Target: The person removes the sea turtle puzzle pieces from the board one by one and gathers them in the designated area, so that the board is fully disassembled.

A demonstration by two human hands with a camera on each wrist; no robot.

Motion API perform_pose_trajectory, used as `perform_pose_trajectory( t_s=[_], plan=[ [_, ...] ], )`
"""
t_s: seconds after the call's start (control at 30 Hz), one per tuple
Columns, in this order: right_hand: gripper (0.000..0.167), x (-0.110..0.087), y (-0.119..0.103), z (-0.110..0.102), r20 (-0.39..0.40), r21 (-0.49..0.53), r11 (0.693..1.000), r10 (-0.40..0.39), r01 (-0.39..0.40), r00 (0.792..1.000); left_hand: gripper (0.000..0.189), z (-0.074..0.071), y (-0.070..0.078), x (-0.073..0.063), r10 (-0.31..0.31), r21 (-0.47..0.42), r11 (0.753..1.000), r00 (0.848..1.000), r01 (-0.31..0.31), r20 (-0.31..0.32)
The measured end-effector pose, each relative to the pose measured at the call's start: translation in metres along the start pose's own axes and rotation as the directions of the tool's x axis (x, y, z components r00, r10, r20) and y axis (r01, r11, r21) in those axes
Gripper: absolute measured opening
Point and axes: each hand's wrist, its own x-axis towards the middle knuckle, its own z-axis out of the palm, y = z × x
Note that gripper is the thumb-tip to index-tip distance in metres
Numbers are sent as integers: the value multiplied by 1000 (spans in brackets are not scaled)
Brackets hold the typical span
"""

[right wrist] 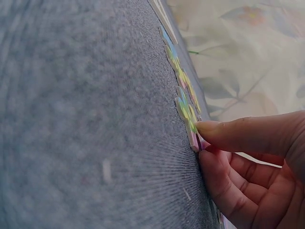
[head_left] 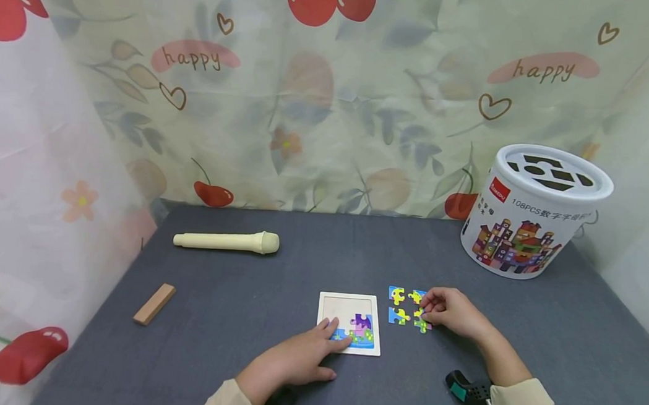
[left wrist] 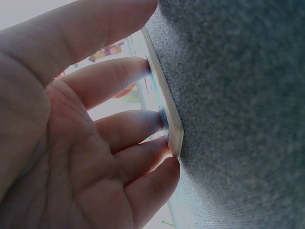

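Observation:
A square wooden puzzle tray (head_left: 346, 304) lies on the table, with purple, green and blue pieces (head_left: 362, 332) joined in its lower right part. My left hand (head_left: 303, 353) rests on the tray's lower left, fingers spread and extended; the left wrist view shows the fingertips along the wooden edge (left wrist: 164, 98). Right of the tray lie loose blue-and-yellow jigsaw pieces (head_left: 397, 295). Over the right-hand ones, my right hand (head_left: 452, 310) pinches a puzzle piece between thumb and forefinger. In the right wrist view its pink-purple edge (right wrist: 204, 144) shows between the fingertips, beside a green-yellow piece (right wrist: 187, 114).
A cream toy microphone (head_left: 224, 241) lies at the back left, and a small wooden block (head_left: 154, 304) nearer the left edge. A white lidded bucket (head_left: 530, 221) stands at the back right. By the right sleeve is a black and green device (head_left: 466, 389).

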Motion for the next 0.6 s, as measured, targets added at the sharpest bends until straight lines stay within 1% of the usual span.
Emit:
perform_pose_trajectory(
  t_s=[0.17, 0.3, 0.4, 0.5, 0.6],
  plan=[
    [17, -1, 0, 0, -7, -4, 1000, -2, 2, 1000, 60, 0, -1, 1, 0, 7, 1000, 1000, 0, 4],
    [19, 0, -2, 0, -22, 0, 1000, -4, 4, 1000, 58, -1, -1, 0, 17, 13, 1000, 1000, -17, -10],
    [20, 2, -6, 2, -23, -9, 1000, -22, 21, 1000, 56, -3, -1, -2, 44, 27, 999, 999, -43, -31],
    [20, 5, -12, 5, -6, -23, 999, -49, 49, 999, 56, -3, 0, -3, 69, 56, 996, 996, -66, -54],
    [18, 9, -18, 9, 10, -36, 996, -77, 77, 997, 58, -3, 5, -1, 70, 72, 995, 996, -65, -59]
  ],
)
